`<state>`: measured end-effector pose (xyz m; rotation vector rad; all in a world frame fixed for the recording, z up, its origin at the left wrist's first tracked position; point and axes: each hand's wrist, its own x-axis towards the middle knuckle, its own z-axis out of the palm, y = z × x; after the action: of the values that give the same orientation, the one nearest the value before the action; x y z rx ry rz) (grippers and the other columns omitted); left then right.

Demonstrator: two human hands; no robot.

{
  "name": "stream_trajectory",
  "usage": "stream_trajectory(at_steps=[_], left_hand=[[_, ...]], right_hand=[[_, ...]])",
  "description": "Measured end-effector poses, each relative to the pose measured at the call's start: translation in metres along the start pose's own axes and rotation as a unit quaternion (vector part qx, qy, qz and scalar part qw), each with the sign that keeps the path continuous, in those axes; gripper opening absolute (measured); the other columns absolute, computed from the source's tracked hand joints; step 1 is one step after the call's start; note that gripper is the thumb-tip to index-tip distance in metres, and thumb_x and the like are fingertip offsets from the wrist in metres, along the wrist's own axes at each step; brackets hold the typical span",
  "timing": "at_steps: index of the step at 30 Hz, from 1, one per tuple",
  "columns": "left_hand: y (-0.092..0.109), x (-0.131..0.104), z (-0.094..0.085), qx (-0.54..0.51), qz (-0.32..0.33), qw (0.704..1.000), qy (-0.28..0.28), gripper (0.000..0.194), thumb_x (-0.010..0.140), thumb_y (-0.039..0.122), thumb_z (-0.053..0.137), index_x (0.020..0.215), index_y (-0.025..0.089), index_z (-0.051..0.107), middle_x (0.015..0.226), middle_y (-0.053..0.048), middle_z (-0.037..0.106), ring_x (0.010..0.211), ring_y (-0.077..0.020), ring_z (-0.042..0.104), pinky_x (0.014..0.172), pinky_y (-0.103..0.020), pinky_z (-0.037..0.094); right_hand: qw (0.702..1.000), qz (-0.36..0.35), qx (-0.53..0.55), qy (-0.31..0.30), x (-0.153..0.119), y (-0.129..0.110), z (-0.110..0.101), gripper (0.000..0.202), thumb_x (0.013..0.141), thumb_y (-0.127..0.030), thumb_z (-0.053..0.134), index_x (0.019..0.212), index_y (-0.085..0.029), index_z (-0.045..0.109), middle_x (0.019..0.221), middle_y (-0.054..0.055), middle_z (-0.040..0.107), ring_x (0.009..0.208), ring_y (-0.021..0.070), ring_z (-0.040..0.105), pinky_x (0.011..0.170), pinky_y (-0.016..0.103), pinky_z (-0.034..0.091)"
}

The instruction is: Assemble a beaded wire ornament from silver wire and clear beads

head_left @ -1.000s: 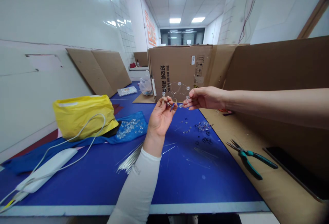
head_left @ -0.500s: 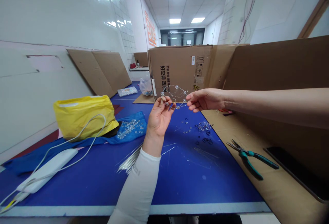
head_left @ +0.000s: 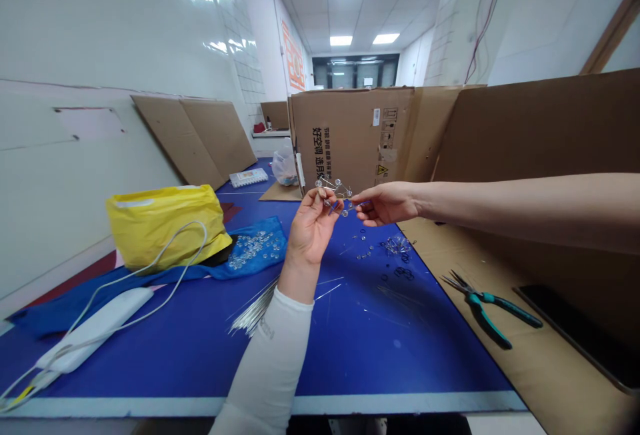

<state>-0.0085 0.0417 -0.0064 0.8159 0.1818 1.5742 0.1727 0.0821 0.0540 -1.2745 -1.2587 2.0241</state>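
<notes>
Here the left hand [head_left: 311, 227] pinches a beaded wire piece [head_left: 334, 192] in its grip above the blue counter [head_left: 350, 342]; the right hand [head_left: 385, 203], fingers narrow, touches the piece's right end; pliers [head_left: 487, 310] lie near right.

Open blue table [head_left: 350, 348] below hands; cardboard box [head_left: 350, 132] blocks ahead, pliers [head_left: 487, 308] right.

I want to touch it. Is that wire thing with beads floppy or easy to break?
Probably springy: the wire piece is thin, bare loops pinched by the left hand and right hand. Likely very light. Its clear beads look small, so squeezing might bend it.
</notes>
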Motion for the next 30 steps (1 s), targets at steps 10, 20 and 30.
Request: stream_trajectory(at_steps=[10, 20, 30], left_hand=[[0.0, -0.003, 0.0, 0.021, 0.005, 0.999, -0.028, 0.013, 0.09, 0.012, 0.069, 0.078, 0.018, 0.067, 0.09, 0.0, 0.068, 0.078, -0.0098, 0.063, 0.09, -0.033, 0.053], [0.0, -0.003, -0.003, 0.023, 0.015, 0.998, -0.064, 0.008, 0.087, 0.013, 0.073, 0.081, 0.017, 0.07, 0.09, 0.0, 0.067, 0.078, -0.0095, 0.063, 0.088, -0.032, 0.056], [-0.002, -0.004, -0.004, 0.019, 0.012, 0.996, -0.081, 0.007, 0.087, 0.014, 0.074, 0.081, 0.017, 0.07, 0.091, -0.001, 0.067, 0.078, -0.0094, 0.063, 0.088, -0.032, 0.057]], right_hand=[[0.991, -0.082, 0.083, -0.07, -0.007, 0.014, -0.019, 0.022, 0.085, 0.003, 0.065, 0.085, -0.018, 0.058, 0.083, 0.0, 0.073, 0.078, 0.0126, 0.072, 0.078, 0.028, 0.059], [0.993, -0.057, 0.029, -0.099, -0.013, 0.016, -0.011, 0.019, 0.081, -0.007, 0.075, 0.092, -0.017, 0.063, 0.076, -0.002, 0.07, 0.07, 0.0103, 0.068, 0.077, 0.027, 0.059], [0.988, -0.127, -0.069, -0.053, -0.016, 0.01, -0.004, 0.023, 0.073, 0.001, 0.07, 0.083, -0.017, 0.061, 0.069, -0.001, 0.067, 0.065, 0.0115, 0.065, 0.066, 0.025, 0.057]])
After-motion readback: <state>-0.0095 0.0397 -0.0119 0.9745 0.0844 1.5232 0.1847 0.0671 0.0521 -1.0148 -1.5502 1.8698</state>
